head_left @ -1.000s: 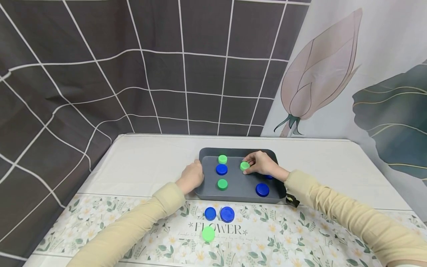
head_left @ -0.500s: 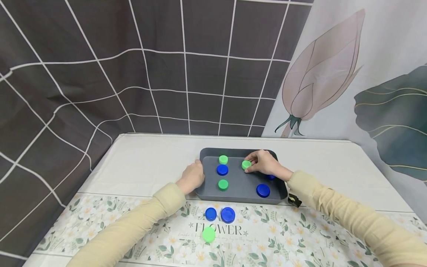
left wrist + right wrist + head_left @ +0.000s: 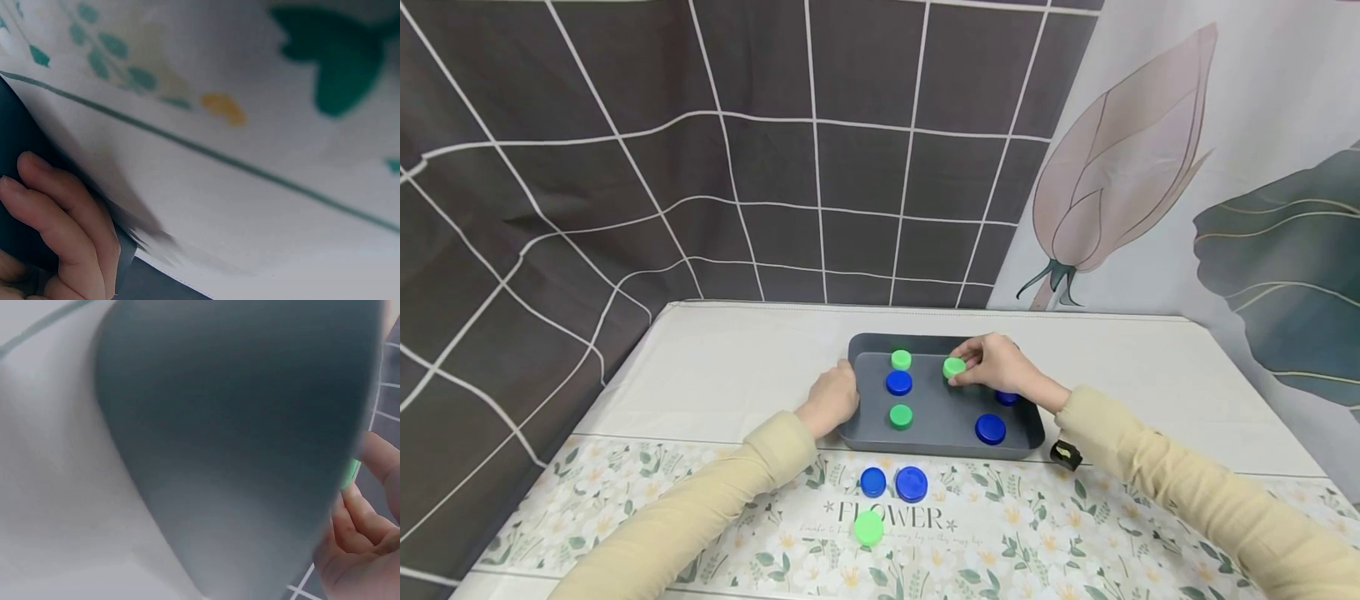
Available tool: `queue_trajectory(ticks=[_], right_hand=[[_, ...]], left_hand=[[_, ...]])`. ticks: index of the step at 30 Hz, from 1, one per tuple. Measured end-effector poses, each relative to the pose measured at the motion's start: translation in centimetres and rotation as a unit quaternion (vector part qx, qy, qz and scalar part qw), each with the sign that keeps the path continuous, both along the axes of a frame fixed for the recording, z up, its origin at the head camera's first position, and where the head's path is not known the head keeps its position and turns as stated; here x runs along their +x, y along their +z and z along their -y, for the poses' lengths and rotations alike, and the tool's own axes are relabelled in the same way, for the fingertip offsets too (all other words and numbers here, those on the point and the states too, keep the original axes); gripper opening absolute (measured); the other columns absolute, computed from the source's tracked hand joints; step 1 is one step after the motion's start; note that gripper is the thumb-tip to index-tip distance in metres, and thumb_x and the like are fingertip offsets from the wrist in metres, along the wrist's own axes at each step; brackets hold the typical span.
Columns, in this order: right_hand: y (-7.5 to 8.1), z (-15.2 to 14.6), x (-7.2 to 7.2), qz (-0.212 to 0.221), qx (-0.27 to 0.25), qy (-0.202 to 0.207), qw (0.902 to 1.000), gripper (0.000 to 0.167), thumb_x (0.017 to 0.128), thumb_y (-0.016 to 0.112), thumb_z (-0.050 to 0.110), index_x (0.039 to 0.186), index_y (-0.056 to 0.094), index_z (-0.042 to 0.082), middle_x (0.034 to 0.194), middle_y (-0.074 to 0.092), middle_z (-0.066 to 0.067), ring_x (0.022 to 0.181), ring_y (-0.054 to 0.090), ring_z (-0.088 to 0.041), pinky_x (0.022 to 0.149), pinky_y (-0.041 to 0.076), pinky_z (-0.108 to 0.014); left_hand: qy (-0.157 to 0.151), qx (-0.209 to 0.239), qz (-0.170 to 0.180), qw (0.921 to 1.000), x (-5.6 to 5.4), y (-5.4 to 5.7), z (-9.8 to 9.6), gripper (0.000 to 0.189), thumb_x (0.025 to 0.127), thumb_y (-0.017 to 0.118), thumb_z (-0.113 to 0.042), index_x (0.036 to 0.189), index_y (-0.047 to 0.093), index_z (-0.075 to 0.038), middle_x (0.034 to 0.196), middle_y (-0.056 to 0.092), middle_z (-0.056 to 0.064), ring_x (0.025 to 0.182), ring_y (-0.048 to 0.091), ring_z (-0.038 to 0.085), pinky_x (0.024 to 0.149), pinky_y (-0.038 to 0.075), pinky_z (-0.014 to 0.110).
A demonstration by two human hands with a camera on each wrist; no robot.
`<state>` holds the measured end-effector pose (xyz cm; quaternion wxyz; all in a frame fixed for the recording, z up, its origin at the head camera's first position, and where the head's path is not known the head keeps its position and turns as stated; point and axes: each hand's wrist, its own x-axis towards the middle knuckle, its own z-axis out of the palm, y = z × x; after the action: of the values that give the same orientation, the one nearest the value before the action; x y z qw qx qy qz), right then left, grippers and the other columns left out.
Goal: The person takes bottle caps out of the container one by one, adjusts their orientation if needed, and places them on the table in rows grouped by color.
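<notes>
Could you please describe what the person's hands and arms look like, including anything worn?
The left sleeve and right sleeve are long, plain and pale yellow, each with a wide cuff; the right one is visibly creased. The left hand and right hand are ungloved.

Inside the tray (image 3: 942,421) we see a blue cap (image 3: 1007,399) only partly, the right grip (image 3: 997,364) covering the rest
</notes>
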<state>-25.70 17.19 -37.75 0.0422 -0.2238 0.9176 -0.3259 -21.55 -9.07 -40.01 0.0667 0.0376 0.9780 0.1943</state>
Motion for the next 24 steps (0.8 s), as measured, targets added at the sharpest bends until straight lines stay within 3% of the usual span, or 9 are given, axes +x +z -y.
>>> queue_trajectory(ticks=[6, 16, 24], right_hand=[[0.5, 0.3, 1.1, -0.019, -0.008, 0.005, 0.9998, 0.031, 0.071, 0.084, 0.018, 0.097, 0.073, 0.003, 0.084, 0.072, -0.006, 0.073, 0.065, -0.010, 0.063, 0.053, -0.019], [1.4, 0.9, 3.0, 0.012, -0.025, 0.019, 0.9994, 0.032, 0.071, 0.083, 0.019, 0.098, 0.073, 0.005, 0.087, 0.073, -0.003, 0.074, 0.065, -0.008, 0.064, 0.054, -0.018], [1.8, 1.4, 4.7, 0.029, -0.053, 0.053, 0.9968, 0.034, 0.071, 0.084, 0.019, 0.099, 0.072, 0.005, 0.085, 0.073, -0.003, 0.073, 0.065, -0.008, 0.064, 0.055, -0.019]], left_hand=[[0.004, 0.000, -0.001, 1.0000, 0.1, 0.0, 0.0, 0.026, 0.094, 0.047, 0.000, 0.115, 0.048, 0.015, 0.075, 0.061, 0.019, 0.056, 0.061, 0.021, 0.046, 0.052, 0.023], [0.007, 0.002, 0.004, 1.0000, 0.1, 0.0, 0.1, 0.024, 0.094, 0.046, 0.000, 0.113, 0.048, 0.013, 0.075, 0.061, 0.019, 0.057, 0.060, 0.020, 0.046, 0.052, 0.024], [0.004, 0.004, 0.002, 1.0000, 0.0, 0.0, 0.0, 0.022, 0.094, 0.046, 0.000, 0.111, 0.049, 0.013, 0.075, 0.061, 0.019, 0.056, 0.061, 0.021, 0.046, 0.052, 0.024]])
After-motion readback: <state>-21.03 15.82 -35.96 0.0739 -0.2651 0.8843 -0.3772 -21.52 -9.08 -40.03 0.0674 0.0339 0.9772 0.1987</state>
